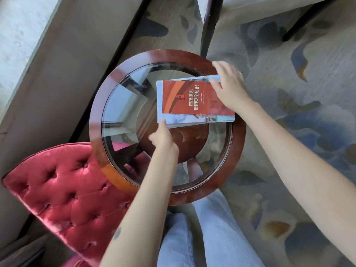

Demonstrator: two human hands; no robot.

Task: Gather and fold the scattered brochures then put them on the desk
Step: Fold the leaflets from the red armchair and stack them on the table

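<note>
A stack of folded brochures lies on the right half of a round glass-topped table, a red one with white characters on top and pale blue ones under it. My left hand touches the stack's near left corner with its fingertips. At the far right end my right hand rests on the stack, fingers curled over its edge. The stack's right end juts over the wooden rim.
A red tufted velvet chair stands at the near left, touching the table rim. My legs in light jeans are below the table. Patterned carpet spreads right. Dark chair legs and a pale seat stand beyond the table.
</note>
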